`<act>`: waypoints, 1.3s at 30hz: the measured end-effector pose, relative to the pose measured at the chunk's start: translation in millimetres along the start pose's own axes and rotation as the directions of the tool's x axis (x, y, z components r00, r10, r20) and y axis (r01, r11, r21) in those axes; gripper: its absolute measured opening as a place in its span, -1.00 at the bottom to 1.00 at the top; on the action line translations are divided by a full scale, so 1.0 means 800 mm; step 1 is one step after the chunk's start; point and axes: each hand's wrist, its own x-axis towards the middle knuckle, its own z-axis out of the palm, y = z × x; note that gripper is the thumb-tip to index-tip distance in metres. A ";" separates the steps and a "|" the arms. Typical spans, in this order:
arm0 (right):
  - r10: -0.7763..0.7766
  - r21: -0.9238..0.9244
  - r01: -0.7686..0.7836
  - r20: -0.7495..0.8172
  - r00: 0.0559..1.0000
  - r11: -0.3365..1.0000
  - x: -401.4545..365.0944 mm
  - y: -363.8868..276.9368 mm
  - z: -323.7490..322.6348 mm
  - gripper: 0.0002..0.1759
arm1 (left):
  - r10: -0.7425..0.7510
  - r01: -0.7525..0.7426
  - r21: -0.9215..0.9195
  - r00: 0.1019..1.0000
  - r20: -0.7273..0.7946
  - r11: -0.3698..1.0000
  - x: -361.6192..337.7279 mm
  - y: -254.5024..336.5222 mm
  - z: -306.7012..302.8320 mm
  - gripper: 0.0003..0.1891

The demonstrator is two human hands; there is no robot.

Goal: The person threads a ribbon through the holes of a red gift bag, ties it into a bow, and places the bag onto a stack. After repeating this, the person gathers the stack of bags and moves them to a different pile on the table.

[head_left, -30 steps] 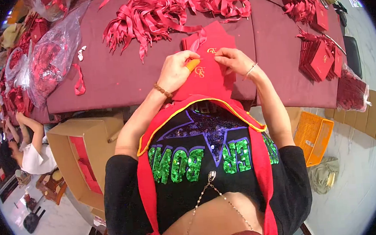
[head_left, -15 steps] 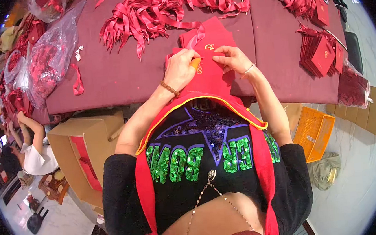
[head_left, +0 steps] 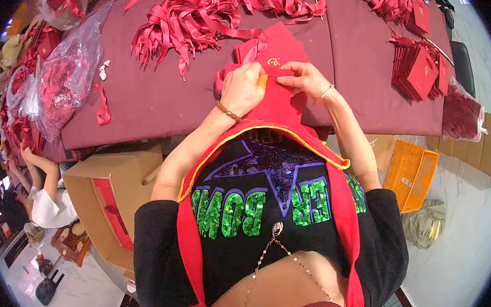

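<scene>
Several red cards with gold print (head_left: 284,45) lie stacked in front of me on the maroon tabletop. My left hand (head_left: 244,86) is closed around a small yellow-orange tool (head_left: 263,81), over the left side of the top card. To its right, my right hand (head_left: 303,80) pinches the upper edge of that red card (head_left: 279,106) between thumb and fingers. A red ribbon (head_left: 250,33) runs from the heap down to the cards just above my left hand.
A heap of red ribbons (head_left: 189,22) lies beyond the cards. Tasselled red cards (head_left: 421,76) are at the right, plastic bags (head_left: 67,81) at the left. Below stand a cardboard box (head_left: 91,209) and an orange basket (head_left: 410,175). Another person (head_left: 50,206) is at far left.
My left hand has shifted slightly right over the card, covering its gold print, and the yellow-orange tool moved with it. My right hand has barely moved.
</scene>
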 end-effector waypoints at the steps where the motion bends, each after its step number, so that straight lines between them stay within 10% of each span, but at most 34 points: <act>1: 0.006 -0.010 -0.006 -0.013 1.000 1.000 0.000 0.000 0.001 -0.75 | 0.018 -0.018 -0.013 1.000 -0.004 1.000 0.001 0.001 0.002 -0.89; 18: -0.089 -0.091 0.088 0.002 0.996 0.992 -0.007 0.000 0.006 -0.77 | 0.055 -0.058 0.140 0.998 0.023 0.988 0.008 0.017 0.010 -0.92; 28: -0.147 -0.080 0.141 -0.070 0.987 0.987 -0.020 -0.008 0.022 -0.76 | 0.389 -0.332 0.288 0.905 -0.172 0.898 0.004 0.014 -0.011 -0.88; 32: -0.258 -0.311 0.221 -0.082 0.963 0.924 -0.013 -0.001 0.029 -0.77 | 0.015 -0.039 0.097 0.972 0.235 0.995 0.039 0.012 -0.054 -0.78; 37: -0.376 -0.554 0.243 -0.138 0.916 0.796 -0.018 -0.014 0.045 -0.76 | 0.188 -0.103 -0.160 0.672 0.716 0.982 0.095 -0.016 -0.062 -0.75; 39: -0.358 -0.535 0.227 -0.153 0.921 0.814 -0.022 -0.019 0.046 -0.74 | 0.029 0.127 -0.114 0.533 0.845 0.985 0.105 -0.003 -0.069 -0.78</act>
